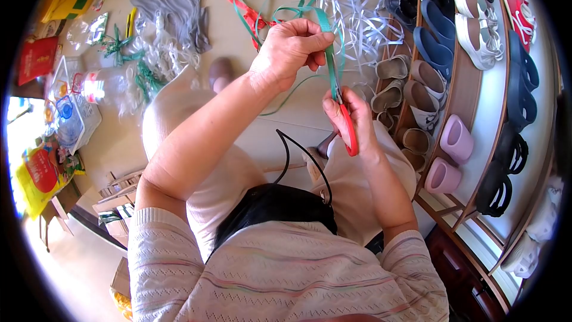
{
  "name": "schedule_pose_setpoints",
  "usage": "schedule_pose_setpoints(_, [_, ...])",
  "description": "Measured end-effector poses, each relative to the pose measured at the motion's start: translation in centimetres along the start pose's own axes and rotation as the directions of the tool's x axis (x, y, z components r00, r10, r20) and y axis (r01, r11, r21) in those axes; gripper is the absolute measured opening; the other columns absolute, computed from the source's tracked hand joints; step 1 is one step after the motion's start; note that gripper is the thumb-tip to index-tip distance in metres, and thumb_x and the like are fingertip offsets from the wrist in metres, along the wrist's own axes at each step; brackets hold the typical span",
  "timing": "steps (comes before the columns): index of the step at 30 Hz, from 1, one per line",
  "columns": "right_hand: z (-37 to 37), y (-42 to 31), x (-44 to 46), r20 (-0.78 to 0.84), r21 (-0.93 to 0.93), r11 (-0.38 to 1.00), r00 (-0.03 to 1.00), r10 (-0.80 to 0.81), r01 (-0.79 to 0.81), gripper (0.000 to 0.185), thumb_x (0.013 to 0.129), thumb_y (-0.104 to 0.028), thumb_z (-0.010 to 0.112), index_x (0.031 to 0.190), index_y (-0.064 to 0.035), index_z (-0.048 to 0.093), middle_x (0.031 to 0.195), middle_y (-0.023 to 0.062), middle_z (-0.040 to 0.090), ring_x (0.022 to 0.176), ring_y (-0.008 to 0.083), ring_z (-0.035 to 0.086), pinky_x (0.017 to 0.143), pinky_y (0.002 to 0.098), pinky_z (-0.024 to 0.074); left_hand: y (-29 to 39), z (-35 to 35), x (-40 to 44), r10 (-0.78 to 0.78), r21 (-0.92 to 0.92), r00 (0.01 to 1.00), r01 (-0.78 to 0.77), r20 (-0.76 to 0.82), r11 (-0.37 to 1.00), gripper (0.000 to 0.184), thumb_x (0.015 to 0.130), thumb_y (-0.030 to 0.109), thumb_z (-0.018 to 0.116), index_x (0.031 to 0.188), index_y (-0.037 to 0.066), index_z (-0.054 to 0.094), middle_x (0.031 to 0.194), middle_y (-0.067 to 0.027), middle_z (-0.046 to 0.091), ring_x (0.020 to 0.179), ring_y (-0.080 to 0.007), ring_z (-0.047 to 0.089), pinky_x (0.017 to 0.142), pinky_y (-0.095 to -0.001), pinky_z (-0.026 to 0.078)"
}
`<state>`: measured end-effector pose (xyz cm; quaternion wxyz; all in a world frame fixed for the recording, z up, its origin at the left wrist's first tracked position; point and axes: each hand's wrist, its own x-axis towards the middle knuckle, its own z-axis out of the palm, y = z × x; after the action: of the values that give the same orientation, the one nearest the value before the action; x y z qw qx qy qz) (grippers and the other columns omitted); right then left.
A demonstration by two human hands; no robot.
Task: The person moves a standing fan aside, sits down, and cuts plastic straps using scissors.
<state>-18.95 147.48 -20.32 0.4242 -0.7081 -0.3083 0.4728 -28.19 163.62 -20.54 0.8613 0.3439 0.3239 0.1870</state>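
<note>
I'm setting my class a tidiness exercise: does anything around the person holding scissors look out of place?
Yes: pale ribbons lie in a loose tangle beside the shoe rack, and a grey cloth lies rumpled on the floor. Both look strewn rather than put away.

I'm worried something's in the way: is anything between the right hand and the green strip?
Nothing visible, except the red scissors that the right hand is holding. They reach right up beside the green strip, which the left hand pinches. I can't tell whether they touch it.

Bright light (59,274) washes the beige floor (119,143) at left; a wooden shoe rack (466,92) stands right.
</note>
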Motion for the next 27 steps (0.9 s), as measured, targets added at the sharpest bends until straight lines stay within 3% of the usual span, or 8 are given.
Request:
schedule_pose_setpoints(8, [0.1,0.0,-0.1,-0.013,-0.129,0.991,0.999,-0.038,0.036,0.023,0.081,-0.023,0.065,0.08,-0.0029,0.054,0.058,-0.0041,0.045,0.054,0.0045,0.038,0.05,0.02,0.0344,1.1,-0.4,0.4,-0.008,-0.022,0.999,0.007,-0.045,1.0,0.012,0.081,0.015,0.063,0.077,0.006,0.055,0.063,-0.0012,0.052,0.052,-0.0109,0.049,0.05,-0.0237,0.039])
schedule_pose_setpoints(14, [0.4,0.3,0.2,-0.021,0.036,0.999,0.999,-0.038,0.038,0.023,0.082,-0.023,0.065,0.08,-0.0026,0.053,0.059,-0.0048,0.045,0.054,0.0045,0.038,0.05,0.0199,0.0339,0.1,-0.1,0.0,0.008,-0.015,1.0,-0.008,-0.023,1.0,0.013,0.08,0.013,0.064,0.075,0.008,0.054,0.062,-0.0002,0.053,0.051,-0.0103,0.05,0.049,-0.0232,0.039])
schedule_pose_setpoints(20, [0.1,0.0,0.1,-0.043,-0.13,0.99,0.997,-0.057,0.051,0.023,0.081,-0.023,0.066,0.079,-0.0033,0.053,0.057,-0.0045,0.044,0.053,0.005,0.038,0.05,0.0203,0.034,0.0,0.0,0.0,-0.017,-0.029,0.999,0.015,-0.039,0.999,0.013,0.079,0.013,0.065,0.074,0.008,0.054,0.062,0.0003,0.053,0.051,-0.0099,0.05,0.049,-0.0233,0.039])
schedule_pose_setpoints(27, [0.5,0.0,-0.3,-0.05,-0.132,0.99,0.997,-0.053,0.047,0.023,0.08,-0.022,0.066,0.078,-0.0029,0.054,0.056,-0.0032,0.046,0.053,0.0046,0.04,0.051,0.02,0.0363,1.0,-0.6,0.6,-0.041,-0.113,0.999,0.038,-0.019,0.993,0.012,0.08,0.013,0.063,0.076,0.006,0.055,0.061,-0.0013,0.053,0.05,-0.0109,0.05,0.049,-0.0233,0.039])
